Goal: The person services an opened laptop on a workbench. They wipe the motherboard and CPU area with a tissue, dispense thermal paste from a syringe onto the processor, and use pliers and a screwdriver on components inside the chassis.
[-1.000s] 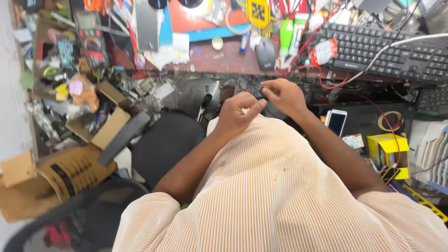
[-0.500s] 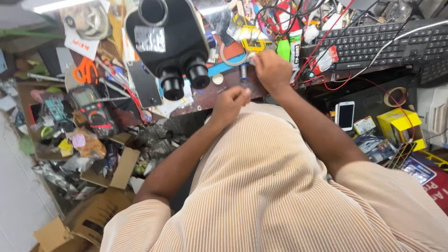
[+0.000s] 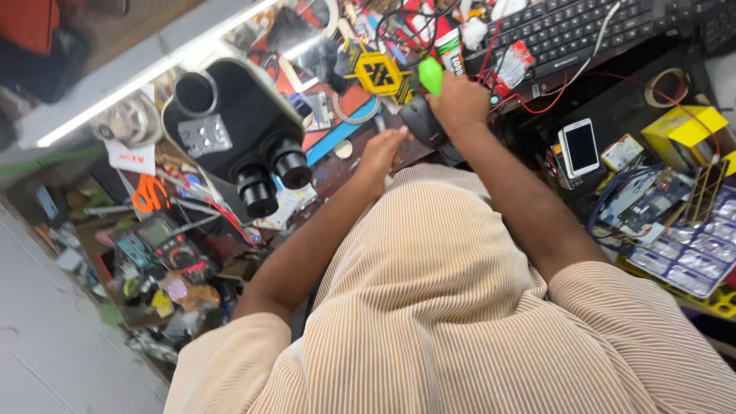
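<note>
Head view: right hand [image 3: 458,100] is closed round a bright green plastic tool handle [image 3: 430,75] at the cluttered bench's far edge, beside the black keyboard [image 3: 590,31]. Left hand [image 3: 381,153] rests curled nearby, holding nothing visible. Handle looks light, rigid; best gripped mid-shaft.

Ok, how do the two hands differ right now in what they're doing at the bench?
The right hand is closed around a bright green handle; the left hand is loosely curled, and I cannot tell whether it holds anything. The right hand reaches further out, beside the black keyboard; the left hand sits nearer the body, closer to the black binocular microscope head. Both are bare and over the cluttered wooden bench.
</note>
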The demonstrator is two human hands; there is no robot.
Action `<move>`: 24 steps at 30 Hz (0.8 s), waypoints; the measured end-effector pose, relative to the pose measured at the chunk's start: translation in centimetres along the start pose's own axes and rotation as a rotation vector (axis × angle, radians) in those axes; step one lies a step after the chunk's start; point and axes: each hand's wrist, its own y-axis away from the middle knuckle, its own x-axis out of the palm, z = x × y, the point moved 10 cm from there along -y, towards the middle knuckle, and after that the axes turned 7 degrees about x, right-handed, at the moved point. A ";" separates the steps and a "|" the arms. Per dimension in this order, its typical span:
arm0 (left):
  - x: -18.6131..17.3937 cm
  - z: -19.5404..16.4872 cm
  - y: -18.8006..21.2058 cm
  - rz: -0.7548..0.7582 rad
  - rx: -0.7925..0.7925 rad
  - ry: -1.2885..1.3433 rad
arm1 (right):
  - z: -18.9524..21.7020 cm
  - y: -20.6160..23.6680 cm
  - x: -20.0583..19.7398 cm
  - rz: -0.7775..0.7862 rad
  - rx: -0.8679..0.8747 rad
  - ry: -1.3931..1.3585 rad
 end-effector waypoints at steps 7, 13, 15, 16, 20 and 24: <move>-0.2 -0.1 0.4 -0.042 0.029 -0.032 | 0.3 2.1 -4.8 -0.271 -0.096 -0.131; 1.2 -5.2 1.2 -0.145 0.511 -0.285 | -2.6 1.1 -1.2 0.136 0.021 -0.787; 1.9 -7.5 3.8 -0.214 0.632 -0.639 | -2.5 1.3 2.6 0.505 0.184 -1.307; 2.1 -8.8 5.4 -0.257 0.689 -0.819 | -2.5 1.8 4.4 0.638 0.290 -1.392; 4.1 -13.0 11.3 -0.123 0.996 -0.897 | -0.6 7.2 10.6 1.112 0.562 -1.541; 2.8 -11.3 11.8 -0.091 0.863 -0.938 | 3.1 12.2 12.7 1.283 0.454 -1.398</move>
